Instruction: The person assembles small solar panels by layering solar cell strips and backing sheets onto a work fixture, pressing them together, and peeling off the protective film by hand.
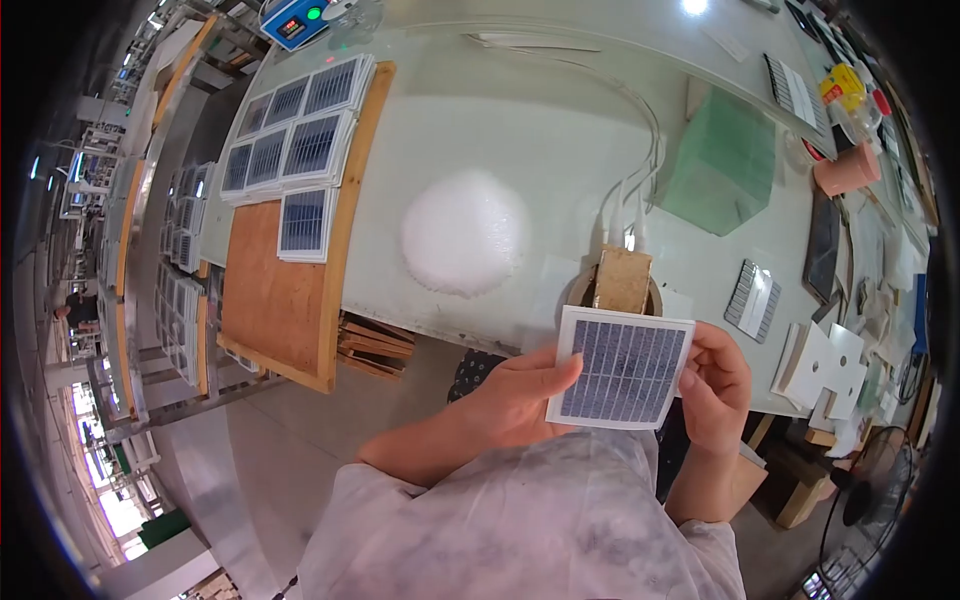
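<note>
A small solar panel (pixel 622 370) with a white border is held up in front of my body, its dark gridded face toward the camera. My left hand (pixel 530 390) grips its left edge, thumb on the front. On the right edge, my right hand (pixel 716 385) pinches the border between thumb and fingers. Just beyond the panel's top edge stands a brown block (pixel 622 280) with white cables running to it. A round white pad (pixel 465 232) lies on the table (pixel 430 130) to the left of the block.
At the left, a wooden tray (pixel 275 290) bears stacks of similar panels (pixel 305 145). A green glass stack (pixel 722 165), cell strips (pixel 753 300) and a pink cup (pixel 847 170) are on the right. A blue device (pixel 292 22) sits at the far left; a fan (pixel 858 498) stands lower right.
</note>
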{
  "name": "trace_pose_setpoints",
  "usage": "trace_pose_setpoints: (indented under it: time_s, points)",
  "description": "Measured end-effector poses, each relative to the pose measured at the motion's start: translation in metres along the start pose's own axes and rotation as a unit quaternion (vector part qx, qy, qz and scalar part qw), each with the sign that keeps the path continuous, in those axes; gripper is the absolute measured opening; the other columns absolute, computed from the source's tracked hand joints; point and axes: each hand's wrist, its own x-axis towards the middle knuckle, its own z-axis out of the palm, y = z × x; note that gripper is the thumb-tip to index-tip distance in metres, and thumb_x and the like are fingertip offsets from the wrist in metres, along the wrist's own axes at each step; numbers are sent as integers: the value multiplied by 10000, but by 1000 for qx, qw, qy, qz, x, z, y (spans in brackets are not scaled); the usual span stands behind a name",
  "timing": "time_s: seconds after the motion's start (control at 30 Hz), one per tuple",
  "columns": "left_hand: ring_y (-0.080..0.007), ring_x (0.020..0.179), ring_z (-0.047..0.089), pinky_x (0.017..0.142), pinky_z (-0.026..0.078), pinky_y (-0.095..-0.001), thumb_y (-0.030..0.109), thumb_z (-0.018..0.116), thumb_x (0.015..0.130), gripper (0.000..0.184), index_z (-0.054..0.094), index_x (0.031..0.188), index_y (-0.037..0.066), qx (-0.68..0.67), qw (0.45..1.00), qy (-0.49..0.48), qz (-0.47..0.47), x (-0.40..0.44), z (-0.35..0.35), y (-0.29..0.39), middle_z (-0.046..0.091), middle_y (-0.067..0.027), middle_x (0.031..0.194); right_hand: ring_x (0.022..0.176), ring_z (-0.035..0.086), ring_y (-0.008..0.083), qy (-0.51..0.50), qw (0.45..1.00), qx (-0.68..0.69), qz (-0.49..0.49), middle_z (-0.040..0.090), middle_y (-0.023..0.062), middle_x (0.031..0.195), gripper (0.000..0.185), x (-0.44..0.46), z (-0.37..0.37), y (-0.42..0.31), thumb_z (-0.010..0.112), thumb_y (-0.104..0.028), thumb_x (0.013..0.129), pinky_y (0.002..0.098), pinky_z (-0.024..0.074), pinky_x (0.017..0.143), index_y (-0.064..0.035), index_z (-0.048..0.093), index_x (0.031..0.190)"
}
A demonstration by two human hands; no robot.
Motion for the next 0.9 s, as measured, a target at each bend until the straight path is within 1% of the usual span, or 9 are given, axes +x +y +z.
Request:
trace_pose_setpoints:
  time_s: [0.07,0.1,0.17,0.37,0.6,0.67,0.7,0.83,0.9]
  points:
    - [-209,1215,400,1010,327,-402,253,376,951,446,308,1320,12,15,1000,13,-7,1,4,1,407,-94,1315,797,563,102,48,993,-107,-22,586,91,916,362,-1,7,-6,506,35,811,190,433,689,74,436,1164]
    - [-209,1215,400,1010,327,-402,253,376,951,446,308,1320,12,14,1000,14,-7,1,4,1,407,-94,1315,797,563,102,47,993,-107,-21,586,91,916,362,-1,8,-8,506,35,811,190,433,689,74,436,1164]
    - [-217,1231,380,1025,308,-408,260,376,951,460,291,1329,12,19,1000,13,-10,2,3,1,388,-99,1330,754,559,94,61,980,-187,-40,586,100,883,403,-2,9,-10,472,102,805,193,448,644,66,402,1200]
    - [-228,1248,358,1038,287,-419,260,370,952,474,266,1342,12,39,999,11,3,3,6,2,374,-105,1339,691,532,79,79,974,-208,-52,577,90,853,442,-1,16,-11,473,111,789,186,430,592,27,368,1210]
    - [-235,1243,365,1028,291,-428,244,361,955,462,264,1346,20,13,1000,5,2,1,-1,1,371,-110,1343,708,525,81,85,971,-219,-43,569,85,865,434,-1,15,-9,460,109,791,194,432,606,11,375,1206]
    - [-239,1240,369,1019,300,-428,232,352,957,446,274,1343,23,2,1000,17,11,1,-1,0,377,-113,1340,711,528,84,73,980,-182,-30,569,87,877,443,-2,14,-8,458,115,789,200,438,627,8,371,1209]
    - [-239,1240,369,1019,300,-428,232,352,957,446,274,1343,23,-2,1000,11,3,2,-2,0,377,-113,1340,780,540,107,47,984,-167,-29,566,98,948,439,-3,11,-8,453,117,787,216,446,664,12,376,1206]
    - [-252,1239,371,1010,310,-430,229,341,959,434,287,1334,17,-26,999,-29,22,3,-2,3,381,-116,1337,876,516,110,58,971,-215,-84,514,121,1063,404,3,14,-11,487,74,803,207,437,703,20,382,1190]
    - [-256,1239,371,1008,312,-431,231,339,959,435,288,1333,15,-31,999,-28,29,1,-3,4,380,-116,1338,1035,476,224,-5,938,-303,-166,446,171,1199,550,5,10,-17,595,4,739,316,409,830,15,365,1238]
